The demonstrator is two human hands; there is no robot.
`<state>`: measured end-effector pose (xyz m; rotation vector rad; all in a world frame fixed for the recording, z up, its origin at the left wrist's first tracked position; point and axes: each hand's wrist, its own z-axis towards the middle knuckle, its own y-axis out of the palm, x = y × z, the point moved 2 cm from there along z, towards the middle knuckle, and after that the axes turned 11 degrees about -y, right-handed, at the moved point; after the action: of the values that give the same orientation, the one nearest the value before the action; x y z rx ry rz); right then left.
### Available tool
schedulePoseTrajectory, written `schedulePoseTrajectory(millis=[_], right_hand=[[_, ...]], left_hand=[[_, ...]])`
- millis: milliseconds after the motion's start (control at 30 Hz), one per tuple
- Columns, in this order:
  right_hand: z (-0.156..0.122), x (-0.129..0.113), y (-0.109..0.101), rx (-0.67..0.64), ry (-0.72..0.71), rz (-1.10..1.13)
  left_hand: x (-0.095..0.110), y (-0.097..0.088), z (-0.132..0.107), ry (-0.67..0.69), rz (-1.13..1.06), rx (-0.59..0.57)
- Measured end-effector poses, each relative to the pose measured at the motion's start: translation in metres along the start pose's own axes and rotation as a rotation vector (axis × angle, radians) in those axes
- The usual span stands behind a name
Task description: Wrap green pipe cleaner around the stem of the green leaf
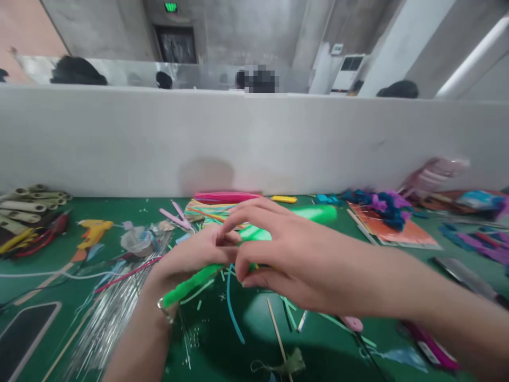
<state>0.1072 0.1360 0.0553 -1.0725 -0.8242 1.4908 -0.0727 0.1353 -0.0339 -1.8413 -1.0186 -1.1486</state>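
My left hand (202, 249) and my right hand (274, 233) meet above the middle of the green table. A bright green fuzzy strip (194, 284) comes out below my left palm, its lower end by a wire loop (161, 305) near the wrist. My left fingers are curled and partly hidden behind the right ones. My right thumb and fingers are bent into a pinch; what lies between them is hidden. Under the fingertips runs a thin blue strip (234, 307). Behind my right hand shows a thick green fuzzy piece (318, 214); whether it joins the strip I cannot tell.
At left are a phone (27, 339), a yellow glue gun (93, 233), bamboo tubes (24, 207) and a bundle of silvery wires (115, 302). Right are an orange sheet (409, 231) and purple-blue fuzzy pieces (389, 207). A white partition (254, 138) stands behind.
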Motion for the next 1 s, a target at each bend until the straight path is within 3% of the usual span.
schedulePoseTrajectory(millis=[67,167,300,433,633,700,733,900,1000], right_hand=[[0.015,0.008,-0.010,-0.178,-0.009,0.130],[0.031,0.021,-0.013,-0.343,-0.002,0.327],[0.029,0.033,0.012,-0.431,0.091,0.698],[0.012,0.030,0.046,-0.375,0.200,1.154],[-0.015,0.011,0.085,0.001,0.347,1.394],[-0.026,0.005,0.098,0.142,0.399,1.454],[-0.031,0.002,0.104,0.212,0.430,1.461],[-0.047,-0.016,0.115,0.548,0.560,1.321],[-0.042,-0.026,0.110,0.708,0.580,1.154]], left_hand=[[0.005,-0.005,-0.008,-0.011,0.062,-0.117],[0.011,-0.007,-0.018,-0.032,0.163,-0.375],[0.016,-0.009,-0.025,-0.091,0.260,-0.547],[0.018,-0.009,-0.034,-0.101,0.298,-0.619],[0.008,-0.001,-0.042,-0.109,0.079,-0.529],[-0.001,-0.001,-0.035,-0.131,-0.044,-0.416],[-0.006,-0.005,-0.029,-0.096,-0.179,-0.193],[-0.028,-0.026,-0.009,0.151,-0.436,0.381],[-0.033,-0.027,-0.022,0.326,-0.521,0.710]])
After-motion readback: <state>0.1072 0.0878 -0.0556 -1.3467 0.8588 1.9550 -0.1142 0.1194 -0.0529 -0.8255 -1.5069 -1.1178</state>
